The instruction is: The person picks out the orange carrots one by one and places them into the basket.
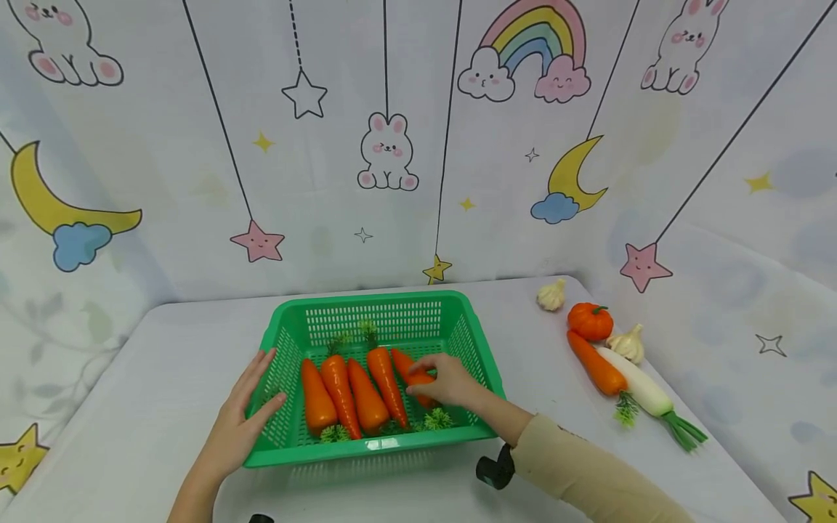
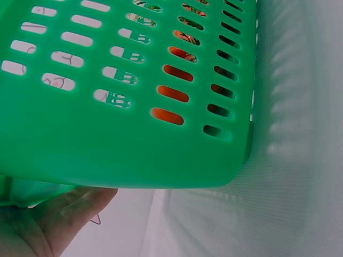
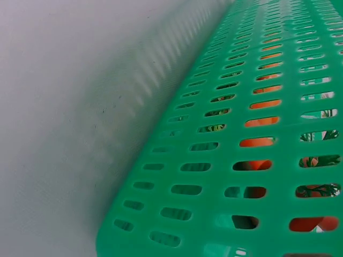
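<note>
A green plastic basket holds several orange carrots lying side by side, some with green leafy tops. My right hand reaches over the near rim and pinches the rightmost carrot between thumb and fingers; the hand covers part of it. On the basket's left rim, my left hand rests with fingers straight and thumb spread inward. The left wrist view shows that hand against the basket's slotted wall. Only the basket's outer wall fills the right wrist view, with carrots behind the slots.
Along the table's right side lie two garlic bulbs, a small orange pumpkin, another carrot and a white radish with green stems. A patterned cloth hangs behind the white table.
</note>
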Tool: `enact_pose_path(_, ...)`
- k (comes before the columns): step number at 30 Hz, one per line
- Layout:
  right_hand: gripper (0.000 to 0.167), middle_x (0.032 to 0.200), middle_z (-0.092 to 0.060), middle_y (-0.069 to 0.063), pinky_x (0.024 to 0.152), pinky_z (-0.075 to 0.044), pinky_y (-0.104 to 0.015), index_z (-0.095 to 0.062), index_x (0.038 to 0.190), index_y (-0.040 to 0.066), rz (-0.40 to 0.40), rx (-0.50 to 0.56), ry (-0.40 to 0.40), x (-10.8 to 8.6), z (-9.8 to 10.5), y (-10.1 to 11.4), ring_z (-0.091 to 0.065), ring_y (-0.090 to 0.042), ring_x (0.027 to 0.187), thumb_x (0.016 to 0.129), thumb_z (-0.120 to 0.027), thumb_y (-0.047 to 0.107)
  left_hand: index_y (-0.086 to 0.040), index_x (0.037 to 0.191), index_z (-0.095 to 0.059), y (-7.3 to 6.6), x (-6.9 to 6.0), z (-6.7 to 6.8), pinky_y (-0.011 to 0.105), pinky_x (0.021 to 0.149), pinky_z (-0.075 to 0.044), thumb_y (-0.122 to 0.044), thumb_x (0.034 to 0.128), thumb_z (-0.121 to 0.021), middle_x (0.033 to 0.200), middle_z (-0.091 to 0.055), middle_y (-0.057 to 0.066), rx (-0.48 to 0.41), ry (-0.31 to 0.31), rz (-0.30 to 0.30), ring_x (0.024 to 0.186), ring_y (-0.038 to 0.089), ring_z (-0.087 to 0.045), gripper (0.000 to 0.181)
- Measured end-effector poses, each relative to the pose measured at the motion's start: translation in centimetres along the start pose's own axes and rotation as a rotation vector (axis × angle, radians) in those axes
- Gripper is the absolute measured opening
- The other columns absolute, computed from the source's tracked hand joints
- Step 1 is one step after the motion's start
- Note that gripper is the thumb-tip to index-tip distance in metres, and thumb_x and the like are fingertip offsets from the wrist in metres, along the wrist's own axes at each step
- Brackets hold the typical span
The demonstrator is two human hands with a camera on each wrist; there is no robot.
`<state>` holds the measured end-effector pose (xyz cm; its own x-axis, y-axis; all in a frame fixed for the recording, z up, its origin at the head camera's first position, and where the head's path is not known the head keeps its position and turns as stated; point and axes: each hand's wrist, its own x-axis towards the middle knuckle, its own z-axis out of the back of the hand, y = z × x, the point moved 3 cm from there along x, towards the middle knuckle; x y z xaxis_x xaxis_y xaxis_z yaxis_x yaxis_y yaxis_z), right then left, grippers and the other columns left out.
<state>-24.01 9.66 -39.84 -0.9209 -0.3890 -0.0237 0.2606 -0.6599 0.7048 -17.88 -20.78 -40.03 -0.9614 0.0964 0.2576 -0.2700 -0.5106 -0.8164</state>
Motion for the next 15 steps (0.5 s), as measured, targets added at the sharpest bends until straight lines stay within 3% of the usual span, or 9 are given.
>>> enact_pose_path(3, 0.027, 0.111, -0.061, -0.012, 0.079, -0.048, -0.041, -0.067, 0.103, 0.007, -0.009, 0.006, 0.034, 0.01, -0.13, -0.15, -0.053, -0.031, 0.104, 0.08, -0.071, 0.02, -0.025, 0.146, -0.024, 0.02, -0.01, -0.03, 0.076, 0.086, -0.016, -0.023, 0.0921, -0.055, 0.152, -0.01, 0.013, 0.001, 0.002, 0.002, 0.134, 0.044, -0.011, 0.062)
enact_pose_path(9, 0.039, 0.117, -0.057, -0.014, 0.076, -0.05, -0.036, -0.064, 0.111, 0.005, -0.008, 0.065, 0.094, -0.11, -0.23, -0.27, -0.055, -0.031, 0.103, 0.077, -0.074, 0.021, -0.024, 0.146, -0.024, -0.03, 0.01, -0.04, 0.076, 0.086, -0.015, -0.022, 0.0921, -0.055, 0.152, -0.01, 0.013, -0.002, 0.004, 0.001, 0.134, 0.044, -0.01, 0.062)
enact_pose_path(15, 0.045, 0.123, -0.053, -0.017, 0.074, -0.051, -0.034, -0.06, 0.116, 0.003, -0.052, 0.146, 0.104, -0.12, -0.17, -0.2, -0.054, -0.033, 0.1, 0.076, -0.075, 0.017, -0.024, 0.146, -0.024, 0.0, -0.01, -0.05, 0.076, 0.086, -0.015, -0.021, 0.092, -0.055, 0.152, -0.009, 0.013, -0.008, 0.008, 0.005, 0.134, 0.044, -0.01, 0.062)
